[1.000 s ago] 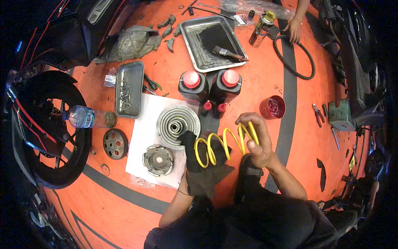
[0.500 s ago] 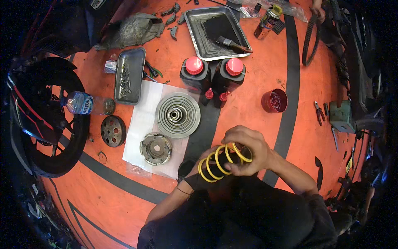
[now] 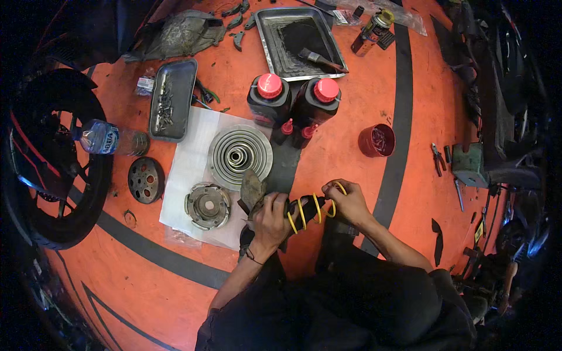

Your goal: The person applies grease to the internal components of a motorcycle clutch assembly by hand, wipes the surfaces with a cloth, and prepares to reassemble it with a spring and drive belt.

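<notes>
A yellow coil spring [image 3: 318, 209] lies across in front of my body, and something dark and soft, like a rag [image 3: 297, 214], runs inside its coils. My left hand [image 3: 271, 221] is closed around the spring's left end and this dark material. A grey-brown, dirty flap [image 3: 252, 192] sticks out beyond its fingers; whether it belongs to the same rag I cannot tell. The fingers of my right hand [image 3: 346, 203] pinch the spring's right end. Just left of my hands, a round clutch part [image 3: 207, 206] and a ringed metal pulley disc [image 3: 240, 157] rest on a white sheet [image 3: 175, 206].
Two black bottles [image 3: 268, 98] with red caps stand beyond my hands, with a red cup [image 3: 376, 141] to their right. Farther off are a metal tray [image 3: 269, 58] with a brush and a spray can [image 3: 373, 33]. At left lie a dark tray [image 3: 171, 99], water bottle [image 3: 114, 139] and perforated drum [image 3: 146, 180].
My right hand has shifted from over the spring to its right end. My left hand has come into fuller view, with the grey-brown flap. The other person's hand and toothed belt have left the upper right.
</notes>
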`<state>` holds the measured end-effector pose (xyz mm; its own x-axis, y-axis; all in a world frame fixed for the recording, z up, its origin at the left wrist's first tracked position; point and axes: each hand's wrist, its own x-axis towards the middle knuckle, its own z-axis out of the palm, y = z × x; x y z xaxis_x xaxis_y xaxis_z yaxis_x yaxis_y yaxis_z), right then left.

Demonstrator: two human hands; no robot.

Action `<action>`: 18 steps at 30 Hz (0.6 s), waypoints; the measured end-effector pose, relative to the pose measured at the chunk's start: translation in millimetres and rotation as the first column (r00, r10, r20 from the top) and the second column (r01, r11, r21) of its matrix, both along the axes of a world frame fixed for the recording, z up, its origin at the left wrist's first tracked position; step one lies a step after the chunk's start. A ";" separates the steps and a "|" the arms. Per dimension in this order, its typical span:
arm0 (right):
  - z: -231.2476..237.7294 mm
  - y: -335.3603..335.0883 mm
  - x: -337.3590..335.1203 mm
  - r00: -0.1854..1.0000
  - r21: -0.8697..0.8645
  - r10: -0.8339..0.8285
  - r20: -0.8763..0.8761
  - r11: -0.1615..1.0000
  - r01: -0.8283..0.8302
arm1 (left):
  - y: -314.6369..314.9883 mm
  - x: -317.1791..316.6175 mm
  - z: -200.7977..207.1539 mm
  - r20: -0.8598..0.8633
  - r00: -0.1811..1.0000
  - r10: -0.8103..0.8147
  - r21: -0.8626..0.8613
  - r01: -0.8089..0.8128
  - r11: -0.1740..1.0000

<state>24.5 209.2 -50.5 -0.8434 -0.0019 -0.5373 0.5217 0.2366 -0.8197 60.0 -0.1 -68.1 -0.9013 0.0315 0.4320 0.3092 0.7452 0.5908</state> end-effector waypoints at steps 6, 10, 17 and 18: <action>16.4 -8.1 -8.1 0.989 0.016 -0.142 0.042 0.990 0.141 | -21.3 3.5 -4.2 0.083 0.992 0.097 0.115 -0.106 0.988; 27.3 11.8 -18.2 0.972 -0.051 -0.191 -0.140 0.981 0.185 | -64.3 16.9 -54.5 0.616 0.753 0.229 0.546 -0.618 0.566; 47.9 3.2 -24.6 0.984 -0.062 -0.143 -0.109 0.989 0.137 | -22.0 2.9 -19.2 0.352 0.900 -0.258 0.873 -0.217 0.436; 47.8 -0.6 -24.3 0.990 -0.085 -0.128 -0.064 0.989 0.123 | -19.6 1.2 -12.8 0.324 0.843 -0.430 0.901 -0.413 -0.131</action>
